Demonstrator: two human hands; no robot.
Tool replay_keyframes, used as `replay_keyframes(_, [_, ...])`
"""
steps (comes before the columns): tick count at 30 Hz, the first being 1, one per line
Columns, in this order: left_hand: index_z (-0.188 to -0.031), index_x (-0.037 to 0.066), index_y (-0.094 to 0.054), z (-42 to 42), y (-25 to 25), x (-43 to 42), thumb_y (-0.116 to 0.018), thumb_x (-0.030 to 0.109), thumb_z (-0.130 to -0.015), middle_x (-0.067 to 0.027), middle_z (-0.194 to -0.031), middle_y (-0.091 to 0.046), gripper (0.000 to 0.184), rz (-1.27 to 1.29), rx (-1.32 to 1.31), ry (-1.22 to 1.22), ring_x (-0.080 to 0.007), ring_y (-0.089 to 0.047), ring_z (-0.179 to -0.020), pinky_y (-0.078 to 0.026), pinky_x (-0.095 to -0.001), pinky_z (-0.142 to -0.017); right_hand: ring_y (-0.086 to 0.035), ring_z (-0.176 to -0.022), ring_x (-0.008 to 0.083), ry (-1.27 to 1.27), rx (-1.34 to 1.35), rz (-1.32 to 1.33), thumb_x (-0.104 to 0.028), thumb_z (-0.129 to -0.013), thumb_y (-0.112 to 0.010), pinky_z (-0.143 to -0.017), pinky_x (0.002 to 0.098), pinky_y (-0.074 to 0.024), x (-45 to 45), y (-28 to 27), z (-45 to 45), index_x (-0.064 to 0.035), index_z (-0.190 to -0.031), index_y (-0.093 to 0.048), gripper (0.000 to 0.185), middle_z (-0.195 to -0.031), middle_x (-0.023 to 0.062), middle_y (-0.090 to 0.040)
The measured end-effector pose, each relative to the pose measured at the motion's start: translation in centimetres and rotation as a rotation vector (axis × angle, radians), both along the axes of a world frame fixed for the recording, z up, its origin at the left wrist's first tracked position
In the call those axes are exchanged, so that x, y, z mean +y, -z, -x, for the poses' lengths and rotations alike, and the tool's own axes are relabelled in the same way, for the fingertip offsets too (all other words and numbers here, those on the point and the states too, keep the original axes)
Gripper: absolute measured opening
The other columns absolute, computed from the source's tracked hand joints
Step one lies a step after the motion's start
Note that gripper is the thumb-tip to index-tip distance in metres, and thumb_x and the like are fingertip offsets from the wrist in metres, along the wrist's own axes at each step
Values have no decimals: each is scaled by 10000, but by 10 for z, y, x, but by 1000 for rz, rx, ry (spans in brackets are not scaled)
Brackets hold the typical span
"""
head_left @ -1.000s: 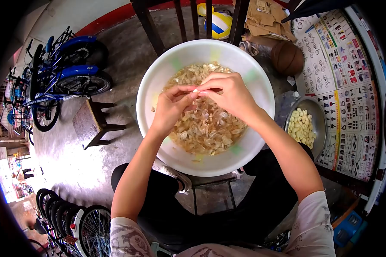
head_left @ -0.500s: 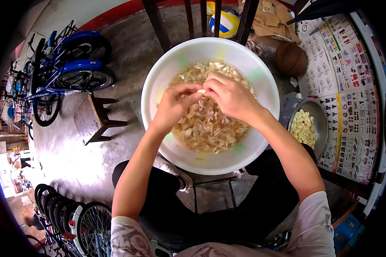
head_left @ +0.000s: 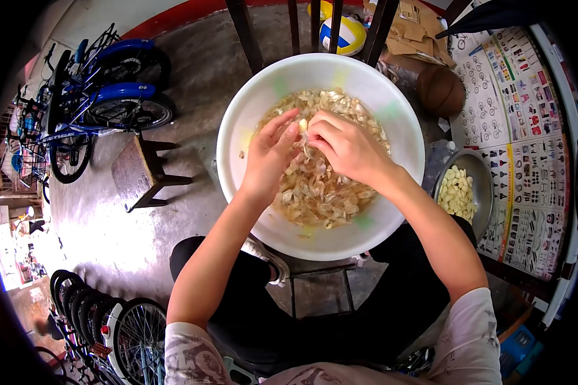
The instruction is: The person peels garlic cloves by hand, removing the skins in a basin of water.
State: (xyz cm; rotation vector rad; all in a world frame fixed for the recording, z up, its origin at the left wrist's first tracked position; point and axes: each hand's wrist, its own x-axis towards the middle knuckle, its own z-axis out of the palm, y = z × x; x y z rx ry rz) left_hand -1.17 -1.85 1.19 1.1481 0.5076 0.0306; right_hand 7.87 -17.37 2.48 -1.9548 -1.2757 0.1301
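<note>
A pale garlic clove [head_left: 303, 125] is between my hands, above a large white basin [head_left: 237, 192]. My right hand [head_left: 348, 146] pinches the clove, with a bit of loose skin hanging under its fingertips. Close beside it, my left hand [head_left: 268, 154] has its thumb and fingers apart, the thumb tip next to the clove. Whether that thumb touches it is hard to see. Below both hands, wet brownish garlic skins [head_left: 327, 196] float in the basin's water. To the right, a metal bowl [head_left: 487, 199] holds peeled garlic cloves [head_left: 457, 194].
A wooden stool [head_left: 141, 170] stands left of the basin, with blue bicycles [head_left: 119, 102] behind it. Dark bars [head_left: 244, 35] rise beyond the basin. A basketball [head_left: 440, 91], a volleyball [head_left: 342, 35] and a printed poster sheet [head_left: 514, 141] are at the right and back.
My left fingers have spread and drawn away from the clove. The clove now points upward at my right fingertips. The whole view has shifted slightly.
</note>
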Motion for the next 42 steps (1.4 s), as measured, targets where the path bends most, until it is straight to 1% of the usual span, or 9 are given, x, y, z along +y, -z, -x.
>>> replay_keyframes(9, [-1190, 54, -599, -2, -1, 11, -541, 223, -1025, -44, -1169, -628, 243, -102, 49, 41, -86, -554, -1021, -492, -272, -816, -635, -783, 318, -130, 128, 135, -24, -830, -638, -686, 414, -509, -4, 4, -7, -18, -825, -574, 65, -873, 102, -620])
replay_keyframes(11, [-1165, 54, -599, -3, 1, 18, -543, 223, -1022, -46, -1139, -645, 228, -157, 66, 116, -95, -578, -1010, -500, -273, -824, -653, -802, 301, -90, 531, 308, -12, -788, -648, -714, 401, -519, -7, 5, -10, -20, -861, -640, 74, -889, 101, -666])
replay_keyframes(20, [-1004, 55, -658, -3, 81, 27, -613, 110, -925, -57, -926, -736, 107, -475, 191, 732, -151, -695, -803, -531, -285, -676, -601, -1086, 304, 16, 13, 856, -118, -842, -676, -936, 416, -495, -20, 56, -8, -20, -1040, -680, 221, -1075, 138, -614])
replay_keyframes(26, [-879, 82, -707, 3, 64, 3, -671, 96, -825, -124, -915, -684, 66, -1643, 4, 733, -284, -684, -861, -537, -398, -737, -634, -974, 334, 123, -34, 632, -168, -865, -648, -852, 438, -525, -17, 45, -12, -14, -966, -673, 186, -1015, 141, -621])
replay_keyframes(31, [-914, 80, -737, -9, 30, 29, -716, 80, -806, -91, -908, -659, 110, -1215, -129, 544, -260, -658, -882, -524, -360, -756, -631, -916, 361, 131, -60, 583, -174, -879, -619, -820, 433, -529, -15, 34, -11, -5, -985, -656, 203, -982, 150, -616])
replay_keyframes(34, [-968, 45, -745, -17, 16, 38, -756, 60, -779, -81, -918, -639, 190, -875, -144, 509, -233, -633, -852, -502, -317, -787, -660, -949, 291, 189, 103, 554, -180, -893, -612, -829, 390, -536, -5, 20, -11, -16, -1031, -667, 221, -1021, 136, -646])
replay_keyframes(36, [-967, 26, -740, -20, 9, 36, -747, 59, -789, -89, -948, -679, 182, -671, -164, 448, -233, -638, -868, -506, -321, -794, -671, -1002, 214, 183, 749, 406, -188, -946, -577, -824, 342, -542, 0, 19, -13, -12, -1124, -653, 262, -1093, 126, -668])
replay_keyframes(39, [-996, 16, -739, -19, 7, 35, -733, 56, -807, -110, -953, -709, 194, -1016, -341, 432, -233, -637, -863, -511, -320, -796, -655, -1028, 157, 122, 1376, 101, -205, -991, -544, -812, 296, -536, 1, 23, -10, 0, -1211, -615, 308, -1142, 127, -665])
replay_keyframes(42, [-1025, 26, -740, -17, 12, 31, -718, 42, -816, -117, -937, -721, 210, -1067, -387, 417, -246, -665, -860, -523, -335, -799, -676, -950, 165, 98, 1406, 55, -217, -983, -556, -749, 295, -555, 2, 29, -7, -7, -1177, -620, 293, -1066, 91, -681])
